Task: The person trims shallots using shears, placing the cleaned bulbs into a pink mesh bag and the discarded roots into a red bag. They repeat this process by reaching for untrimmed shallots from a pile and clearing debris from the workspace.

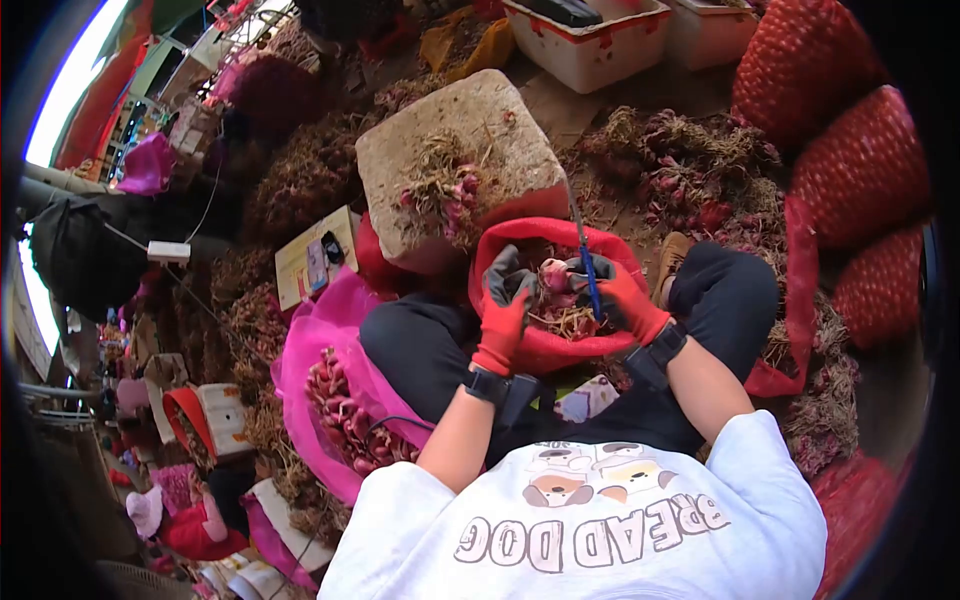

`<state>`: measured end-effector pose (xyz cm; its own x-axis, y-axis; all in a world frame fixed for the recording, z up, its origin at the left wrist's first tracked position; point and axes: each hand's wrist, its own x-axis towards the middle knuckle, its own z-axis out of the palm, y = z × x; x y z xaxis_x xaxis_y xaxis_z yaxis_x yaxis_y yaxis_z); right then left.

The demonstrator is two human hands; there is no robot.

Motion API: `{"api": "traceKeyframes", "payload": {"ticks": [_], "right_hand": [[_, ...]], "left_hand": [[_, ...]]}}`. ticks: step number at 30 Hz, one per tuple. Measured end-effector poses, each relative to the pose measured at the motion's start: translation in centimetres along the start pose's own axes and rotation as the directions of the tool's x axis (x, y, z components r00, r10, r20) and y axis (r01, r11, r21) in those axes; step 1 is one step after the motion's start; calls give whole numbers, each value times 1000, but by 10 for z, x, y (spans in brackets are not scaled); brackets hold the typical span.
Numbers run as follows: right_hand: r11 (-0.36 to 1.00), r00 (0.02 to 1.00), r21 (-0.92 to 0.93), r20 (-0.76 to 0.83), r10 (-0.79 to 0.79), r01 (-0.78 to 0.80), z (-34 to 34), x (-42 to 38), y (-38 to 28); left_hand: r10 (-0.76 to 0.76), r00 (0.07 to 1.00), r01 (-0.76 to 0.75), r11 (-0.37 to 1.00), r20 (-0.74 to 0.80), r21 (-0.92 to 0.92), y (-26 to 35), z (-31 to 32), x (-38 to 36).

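Both of my hands wear red gloves with dark grey fingers and work over a red mesh bag with dry shallot tops and roots inside. My left hand is closed, its curled fingers at a pinkish shallot with dry roots. My right hand grips the blue handle of a knife, whose thin blade points up and away from me. Its grey fingertips reach the shallot's right side. Just beyond the bag, a worn foam block carries a small bunch of shallots with dry stalks.
A pink mesh bag of trimmed shallots lies by my left knee. Piled shallots cover the floor at right, beside full red sacks. A foam box stands at the back. Another person sits at lower left.
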<state>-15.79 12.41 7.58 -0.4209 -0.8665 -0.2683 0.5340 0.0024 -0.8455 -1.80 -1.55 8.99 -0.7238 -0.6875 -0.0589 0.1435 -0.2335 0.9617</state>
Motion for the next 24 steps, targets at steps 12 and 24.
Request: {"api": "traceKeyframes", "payload": {"ticks": [12,24], "right_hand": [[882,983,436,88,158,-181,-5,-8,15],[644,854,-749,-226,-468,155,22,1,21]], "left_hand": [[-194,944,217,974,267,-60,-35,-6,11],[-78,987,41,967,141,251,-59,-12,3]]}}
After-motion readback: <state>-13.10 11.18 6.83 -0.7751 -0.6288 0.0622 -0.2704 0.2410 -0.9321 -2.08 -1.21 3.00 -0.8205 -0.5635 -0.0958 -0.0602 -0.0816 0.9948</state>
